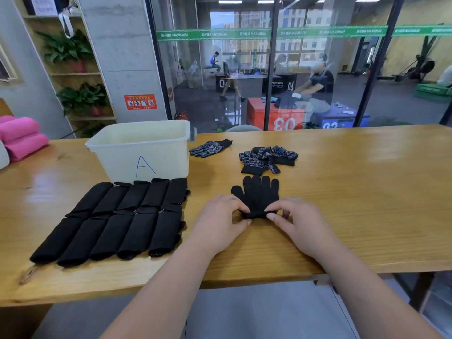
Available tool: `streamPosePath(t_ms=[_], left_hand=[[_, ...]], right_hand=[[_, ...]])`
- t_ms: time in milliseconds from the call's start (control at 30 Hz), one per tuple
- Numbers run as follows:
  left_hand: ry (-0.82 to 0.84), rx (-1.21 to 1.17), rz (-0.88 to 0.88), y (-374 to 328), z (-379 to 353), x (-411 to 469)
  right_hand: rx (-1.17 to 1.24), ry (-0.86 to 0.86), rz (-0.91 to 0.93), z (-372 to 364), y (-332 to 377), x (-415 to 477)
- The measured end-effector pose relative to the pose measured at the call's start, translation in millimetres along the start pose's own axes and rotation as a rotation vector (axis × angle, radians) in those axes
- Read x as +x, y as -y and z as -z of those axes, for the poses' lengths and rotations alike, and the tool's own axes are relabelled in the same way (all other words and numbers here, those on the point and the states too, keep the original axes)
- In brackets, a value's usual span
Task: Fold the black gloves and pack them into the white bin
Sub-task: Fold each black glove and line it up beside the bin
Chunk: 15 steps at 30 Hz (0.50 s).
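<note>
A black glove lies flat on the wooden table, fingers pointing away from me. My left hand pinches its cuff at the left corner and my right hand pinches the cuff at the right corner, the cuff edge rolled up between them. Several folded black gloves lie in two rows at the left. Behind them stands the white bin, marked with a blue A. A loose pile of dotted black gloves lies beyond the flat glove, and a single dotted glove lies right of the bin.
Pink rolled towels sit at the table's far left edge. The table's front edge runs just under my forearms. A glass wall stands behind the table, with people and coloured boxes beyond it.
</note>
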<state>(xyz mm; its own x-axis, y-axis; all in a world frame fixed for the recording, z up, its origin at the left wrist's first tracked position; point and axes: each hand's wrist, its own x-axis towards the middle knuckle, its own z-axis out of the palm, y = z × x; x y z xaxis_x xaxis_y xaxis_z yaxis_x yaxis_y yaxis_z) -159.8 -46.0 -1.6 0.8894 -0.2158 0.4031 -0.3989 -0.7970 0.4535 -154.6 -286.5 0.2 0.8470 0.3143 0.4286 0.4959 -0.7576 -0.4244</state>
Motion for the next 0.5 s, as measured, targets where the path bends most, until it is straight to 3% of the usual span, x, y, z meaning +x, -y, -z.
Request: streamPosePath(t_ms=[233, 500], left_hand=[[-0.048, 0.007, 0.015, -1.0, 1.2, -0.4], [-0.008, -0.156, 0.148, -4.2, 5.6, -2.2]], right_hand=[[-0.046, 0.006, -0.052, -1.6, 3.5, 1.8], [0.243, 0.015, -0.185, 0.5, 0.8, 3.5]])
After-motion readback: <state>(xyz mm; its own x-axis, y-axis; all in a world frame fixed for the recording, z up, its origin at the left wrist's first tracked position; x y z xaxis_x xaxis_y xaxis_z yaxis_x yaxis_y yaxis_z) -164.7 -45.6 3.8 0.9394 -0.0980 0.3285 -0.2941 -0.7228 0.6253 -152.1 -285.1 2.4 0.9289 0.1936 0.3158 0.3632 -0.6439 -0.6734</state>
